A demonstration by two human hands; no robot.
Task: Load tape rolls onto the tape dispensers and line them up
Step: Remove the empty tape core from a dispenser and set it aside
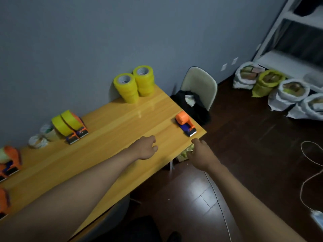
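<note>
A glossy, yellow-orange wood-grain worktop (108, 137) runs diagonally from seven o'clock to one o'clock. At its far end, about twelve o'clock, two stacks of translucent yellow tape rolls (134, 83) with pale cardboard cores stand side by side against the matte grey wall. At ten o'clock two orange plastic tape dispensers already carrying yellow rolls (70, 125) lie touching each other, their metal blades toward the near edge. Just beside them at nine o'clock are two whitish rolls (42, 136), blurred, possibly clear tape. More orange dispensers (9, 160) sit at the left border, partly cut off. An empty orange dispenser with a blue body and metal blade (185, 123) lies near the worktop's right corner, at two o'clock.

The left hand (146, 148) hovers over or rests on the worktop, fingers loosely curled, holding nothing. The right hand (201, 151) hangs past the worktop's edge below the empty dispenser, fingers relaxed and slightly bent, gripping nothing.

Beyond the corner stands a cream moulded chair (201, 82) with a black bag (192, 107) on dark wooden floor (244, 145).
</note>
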